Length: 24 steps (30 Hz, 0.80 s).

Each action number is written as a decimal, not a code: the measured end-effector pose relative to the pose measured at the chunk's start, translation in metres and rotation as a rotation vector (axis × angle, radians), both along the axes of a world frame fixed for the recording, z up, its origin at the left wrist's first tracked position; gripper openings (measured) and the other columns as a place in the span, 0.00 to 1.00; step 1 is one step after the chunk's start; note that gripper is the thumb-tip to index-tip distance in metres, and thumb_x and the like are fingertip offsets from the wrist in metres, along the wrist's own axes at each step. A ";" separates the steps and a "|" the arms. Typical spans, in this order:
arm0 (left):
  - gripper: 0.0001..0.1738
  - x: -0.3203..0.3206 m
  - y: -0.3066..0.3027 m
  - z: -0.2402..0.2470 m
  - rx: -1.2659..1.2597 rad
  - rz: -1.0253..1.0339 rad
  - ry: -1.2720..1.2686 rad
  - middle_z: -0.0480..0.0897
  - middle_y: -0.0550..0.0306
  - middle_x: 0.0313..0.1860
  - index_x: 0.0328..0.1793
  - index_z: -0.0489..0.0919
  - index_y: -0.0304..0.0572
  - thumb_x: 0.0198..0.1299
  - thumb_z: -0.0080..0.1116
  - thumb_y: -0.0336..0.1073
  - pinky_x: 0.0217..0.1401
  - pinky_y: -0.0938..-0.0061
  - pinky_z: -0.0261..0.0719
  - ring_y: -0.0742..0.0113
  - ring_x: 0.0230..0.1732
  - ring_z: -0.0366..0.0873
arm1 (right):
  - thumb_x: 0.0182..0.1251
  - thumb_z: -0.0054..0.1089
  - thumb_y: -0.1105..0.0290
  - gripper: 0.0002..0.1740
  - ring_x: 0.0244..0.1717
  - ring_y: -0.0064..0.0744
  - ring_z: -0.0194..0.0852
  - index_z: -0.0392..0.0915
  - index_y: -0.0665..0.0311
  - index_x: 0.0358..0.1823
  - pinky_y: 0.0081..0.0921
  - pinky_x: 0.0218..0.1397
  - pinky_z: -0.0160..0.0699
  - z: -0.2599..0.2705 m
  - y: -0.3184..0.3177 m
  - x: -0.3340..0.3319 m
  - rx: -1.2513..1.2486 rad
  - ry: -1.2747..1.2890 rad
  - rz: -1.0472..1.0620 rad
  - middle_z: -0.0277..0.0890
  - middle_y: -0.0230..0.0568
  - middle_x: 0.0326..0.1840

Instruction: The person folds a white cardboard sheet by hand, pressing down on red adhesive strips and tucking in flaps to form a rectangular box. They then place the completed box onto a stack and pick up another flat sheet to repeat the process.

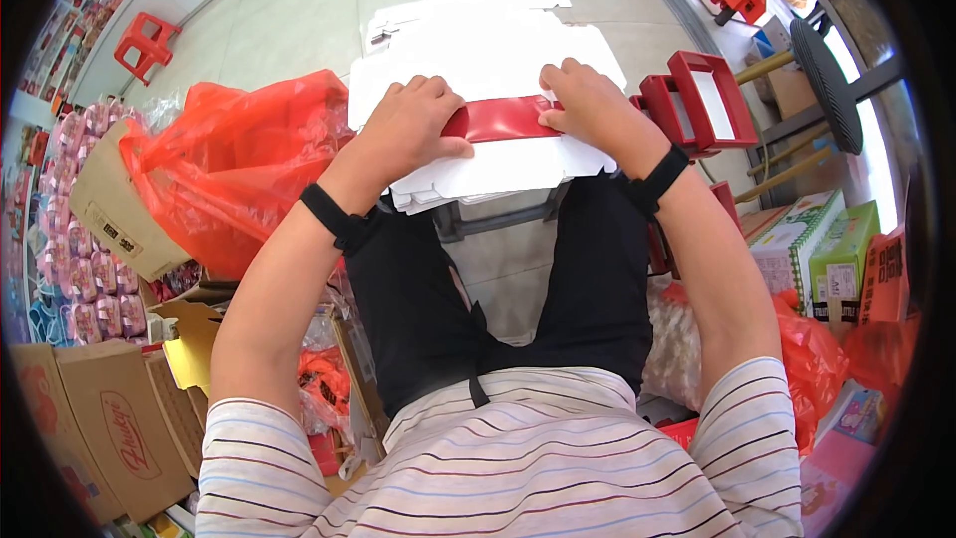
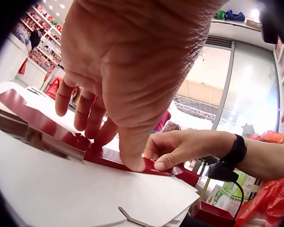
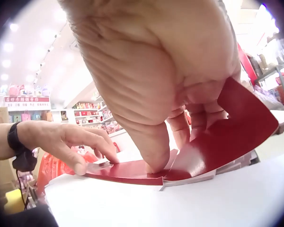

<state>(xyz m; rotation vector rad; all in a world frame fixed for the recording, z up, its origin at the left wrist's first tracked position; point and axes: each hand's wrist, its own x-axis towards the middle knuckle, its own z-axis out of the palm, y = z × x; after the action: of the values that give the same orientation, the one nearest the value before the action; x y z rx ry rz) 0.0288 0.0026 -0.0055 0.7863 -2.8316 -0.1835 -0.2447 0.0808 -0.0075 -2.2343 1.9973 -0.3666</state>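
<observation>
A glossy red card piece (image 1: 506, 120) lies across a stack of white flat card sheets (image 1: 488, 50) in front of the person's lap. My left hand (image 1: 410, 128) grips its left part, thumb at the near edge and fingers reaching over to the far edge. At the other end, my right hand (image 1: 605, 112) holds the card at a crease. The right wrist view shows that thumb pressing down beside the crease, while a red flap (image 3: 236, 130) stands tilted up against the palm and partly hides the fingers. Both wrists wear black straps.
Red open trays (image 1: 702, 105) are stacked to the right of the white sheets. An orange-red plastic bag (image 1: 244, 154) bulges on the left. Brown cartons (image 1: 119, 428) stand at lower left, a green box (image 1: 844, 254) at right. A red stool (image 1: 147, 45) is farther off.
</observation>
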 end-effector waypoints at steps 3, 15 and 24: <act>0.23 -0.001 -0.001 0.001 -0.021 -0.032 -0.061 0.85 0.50 0.53 0.59 0.87 0.41 0.64 0.71 0.47 0.66 0.60 0.76 0.52 0.58 0.80 | 0.61 0.77 0.60 0.19 0.53 0.50 0.81 0.84 0.64 0.48 0.44 0.58 0.81 -0.007 0.011 0.004 -0.187 0.103 0.146 0.80 0.47 0.48; 0.17 0.000 -0.005 -0.005 -0.189 -0.159 -0.094 0.86 0.52 0.47 0.56 0.88 0.38 0.73 0.62 0.44 0.63 0.61 0.77 0.55 0.54 0.82 | 0.70 0.67 0.65 0.11 0.46 0.45 0.83 0.82 0.63 0.47 0.39 0.55 0.83 -0.028 0.020 0.010 -0.376 0.328 0.349 0.82 0.42 0.40; 0.23 -0.012 -0.039 0.002 0.164 0.039 -0.068 0.85 0.44 0.45 0.48 0.85 0.36 0.84 0.47 0.47 0.58 0.53 0.81 0.44 0.53 0.83 | 0.75 0.61 0.69 0.07 0.42 0.49 0.86 0.84 0.63 0.45 0.43 0.50 0.85 -0.020 -0.011 0.003 -0.265 -0.030 0.114 0.84 0.44 0.35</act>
<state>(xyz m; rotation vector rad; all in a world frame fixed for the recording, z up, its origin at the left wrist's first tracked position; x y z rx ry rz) 0.0165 -0.0366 -0.0033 0.8963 -2.8901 -0.3942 -0.2413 0.0697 -0.0270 -2.4658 1.8921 -0.6826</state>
